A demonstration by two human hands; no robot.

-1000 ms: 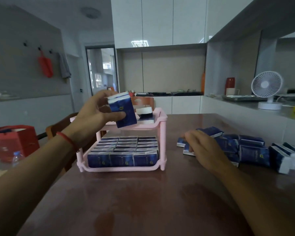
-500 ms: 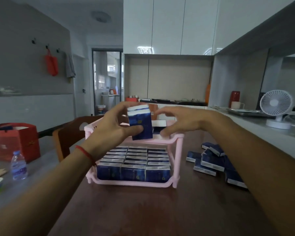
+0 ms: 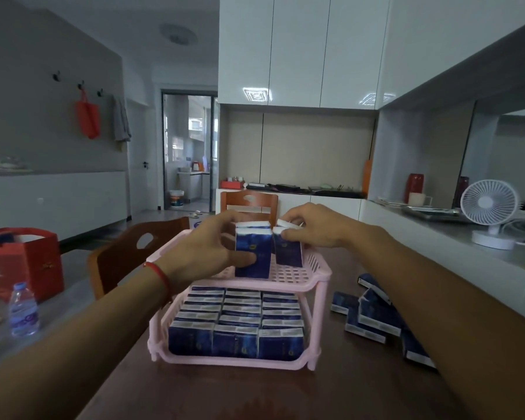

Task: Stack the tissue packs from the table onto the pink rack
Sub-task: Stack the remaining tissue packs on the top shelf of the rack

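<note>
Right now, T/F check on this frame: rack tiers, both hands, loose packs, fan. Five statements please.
1. The lower tier of the pink rack is filled with tissue packs. True.
2. The left hand is empty. False: it grips an upright tissue pack on the upper tier.
3. The right hand pinches a second pack over the upper tier. True.
4. The loose packs lie on the table left of the rack. False: they lie to its right.
5. The white fan stands on the dining table. False: it stands on the counter at the right.
</note>
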